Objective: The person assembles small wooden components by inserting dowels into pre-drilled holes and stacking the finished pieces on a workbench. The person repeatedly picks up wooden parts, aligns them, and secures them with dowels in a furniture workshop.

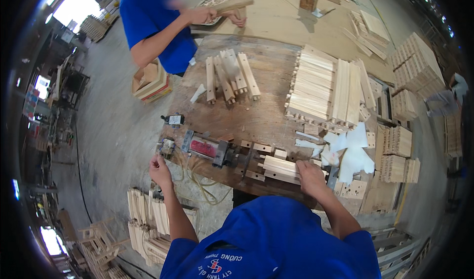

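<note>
My left hand (159, 172) is at the table's left edge, fingers curled together against a small valve (168, 145) with hoses. Whether a lever is between the fingertips is too small to tell. My right hand (312, 177) grips the right part of several pale wooden pieces (279, 168), which lie side by side in a clamping jig and have pegs at their left ends. Left of them stands a pneumatic cylinder (202, 148) with a red face, its rod side toward the jig. Wooden blocks (255, 176) with holes flank the rod.
A large stack of wooden pieces (313, 89) stands beyond my right hand, with white foam scraps (356, 155) beside it. Several loose legs (231, 76) lie mid-table. A co-worker in blue (158, 27) holds a wooden piece (232, 4) at the far left. Yellowish hoses (200, 183) hang off the near edge.
</note>
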Demonstrator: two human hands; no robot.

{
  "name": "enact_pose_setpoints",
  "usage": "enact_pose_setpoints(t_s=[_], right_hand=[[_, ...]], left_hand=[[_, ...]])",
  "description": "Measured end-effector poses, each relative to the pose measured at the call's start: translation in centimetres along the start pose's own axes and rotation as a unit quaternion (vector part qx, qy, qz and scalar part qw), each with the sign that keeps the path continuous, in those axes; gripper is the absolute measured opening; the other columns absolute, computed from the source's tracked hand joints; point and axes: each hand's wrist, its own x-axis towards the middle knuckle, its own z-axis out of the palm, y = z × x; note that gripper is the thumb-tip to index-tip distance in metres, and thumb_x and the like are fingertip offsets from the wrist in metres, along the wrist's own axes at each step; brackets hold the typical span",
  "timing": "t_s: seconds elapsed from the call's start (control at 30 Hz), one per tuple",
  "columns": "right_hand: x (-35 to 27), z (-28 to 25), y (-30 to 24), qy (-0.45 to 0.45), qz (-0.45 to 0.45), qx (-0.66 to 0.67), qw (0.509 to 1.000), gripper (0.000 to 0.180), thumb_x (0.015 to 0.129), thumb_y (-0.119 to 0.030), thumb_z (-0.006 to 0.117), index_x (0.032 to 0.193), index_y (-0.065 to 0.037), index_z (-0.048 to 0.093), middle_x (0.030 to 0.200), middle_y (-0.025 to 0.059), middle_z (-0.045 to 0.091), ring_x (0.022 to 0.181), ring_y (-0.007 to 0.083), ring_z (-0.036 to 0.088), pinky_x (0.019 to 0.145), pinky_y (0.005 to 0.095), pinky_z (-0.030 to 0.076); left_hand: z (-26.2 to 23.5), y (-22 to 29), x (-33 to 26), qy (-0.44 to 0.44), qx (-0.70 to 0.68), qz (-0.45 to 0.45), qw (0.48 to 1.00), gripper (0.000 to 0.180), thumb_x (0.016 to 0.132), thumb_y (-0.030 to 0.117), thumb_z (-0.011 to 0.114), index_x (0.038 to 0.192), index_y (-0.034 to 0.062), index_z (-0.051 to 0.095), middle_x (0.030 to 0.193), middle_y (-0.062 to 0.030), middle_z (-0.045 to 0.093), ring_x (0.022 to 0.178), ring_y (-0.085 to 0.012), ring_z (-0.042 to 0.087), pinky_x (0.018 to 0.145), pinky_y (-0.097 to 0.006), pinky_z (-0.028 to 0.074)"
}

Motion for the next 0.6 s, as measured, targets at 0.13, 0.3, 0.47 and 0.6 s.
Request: enact_pose_setpoints(t_s=[0.13, 0.3, 0.47, 0.6], right_hand=[[-0.5, 0.9, -2.5, 0.110, -0.010, -0.036, 0.993, 0.092, 0.076, -0.029, 0.089, 0.150, 0.000, 0.042, 0.140, 0.0228, 0.054, 0.133, 0.0433, 0.051, 0.114, 0.0542, 0.040], [0.2, 3.1, -3.1, 0.158, -0.012, -0.104, 0.982, 0.115, 0.069, -0.044, 0.095, 0.157, -0.001, 0.035, 0.153, 0.0213, 0.045, 0.146, 0.0430, 0.039, 0.122, 0.0607, 0.028], [0.0, 3.8, -2.6, 0.169, -0.012, -0.107, 0.980, 0.116, 0.067, -0.040, 0.096, 0.158, -0.001, 0.035, 0.152, 0.0229, 0.045, 0.145, 0.0461, 0.039, 0.123, 0.0616, 0.027], [0.3, 3.6, -2.4, 0.180, -0.025, -0.100, 0.978, 0.117, 0.063, -0.037, 0.097, 0.157, -0.001, 0.037, 0.151, 0.0228, 0.045, 0.144, 0.0471, 0.040, 0.122, 0.0633, 0.028]], left_hand=[[0.1, -0.8, -0.2, 0.068, 0.149, 0.057, 0.985, 0.030, 0.098, 0.026, 0.073, 0.114, -0.0005, 0.073, 0.098, -0.0158, 0.076, 0.088, -0.0274, 0.073, 0.082, -0.040, 0.056], [1.1, -0.4, -0.9, 0.064, 0.208, 0.030, 0.976, 0.038, 0.099, 0.032, 0.068, 0.113, -0.0028, 0.072, 0.099, -0.0213, 0.075, 0.090, -0.0364, 0.072, 0.083, -0.045, 0.055], [3.5, 0.6, -0.6, 0.103, 0.272, -0.032, 0.956, 0.050, 0.097, 0.039, 0.071, 0.124, -0.0021, 0.066, 0.102, -0.0232, 0.073, 0.092, -0.0395, 0.071, 0.083, -0.049, 0.054], [3.0, 0.7, 1.0, 0.146, 0.249, -0.068, 0.955, 0.053, 0.098, 0.043, 0.067, 0.117, -0.0061, 0.066, 0.103, -0.0288, 0.072, 0.100, -0.0469, 0.069, 0.085, -0.053, 0.053]])
